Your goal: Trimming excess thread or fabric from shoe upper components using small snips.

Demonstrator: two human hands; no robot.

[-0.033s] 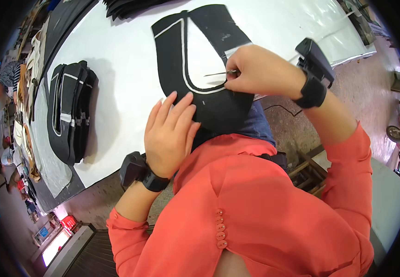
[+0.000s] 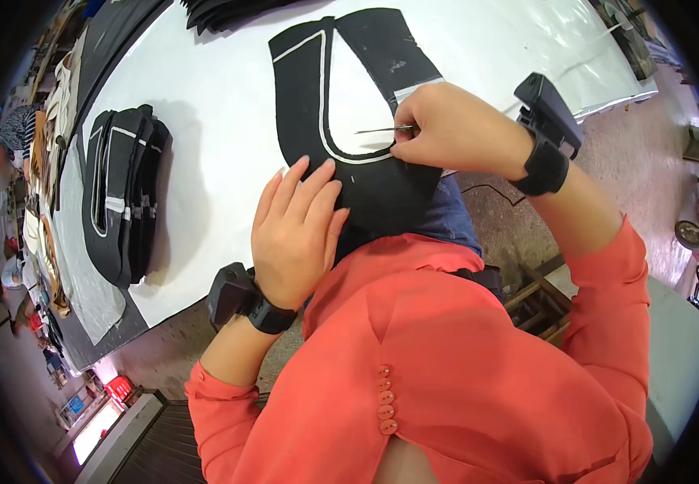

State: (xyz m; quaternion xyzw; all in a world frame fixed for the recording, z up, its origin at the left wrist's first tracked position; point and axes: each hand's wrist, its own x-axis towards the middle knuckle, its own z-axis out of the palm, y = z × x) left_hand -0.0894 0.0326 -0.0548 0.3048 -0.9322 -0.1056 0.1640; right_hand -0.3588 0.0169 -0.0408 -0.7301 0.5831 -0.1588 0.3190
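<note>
A black U-shaped piece of sheet material (image 2: 299,105) lies at the table's near edge. A white line follows its inner curve, and a whitish band crosses its right arm. My left hand (image 2: 293,218) rests flat on the lower left of the curve, fingers stretched out. My right hand (image 2: 446,129) is closed on a thin pointed metal tool (image 2: 378,130), its tip reaching left over the U's opening. The thumb touches the inner edge of the black piece. The tool's handle is hidden in my fist, so its exact kind cannot be told.
A stack of similar black pieces (image 2: 128,198) stands on the white table top (image 2: 204,161) to the left. More black sheets (image 2: 228,14) lie at the far edge. At the far left hang or lie pale and brown materials (image 2: 41,218). A wooden frame (image 2: 539,298) is below on the right.
The black piece has shifted very slightly to the right at its far end. Both hands stay almost in place, and the tool is still in my right hand.
</note>
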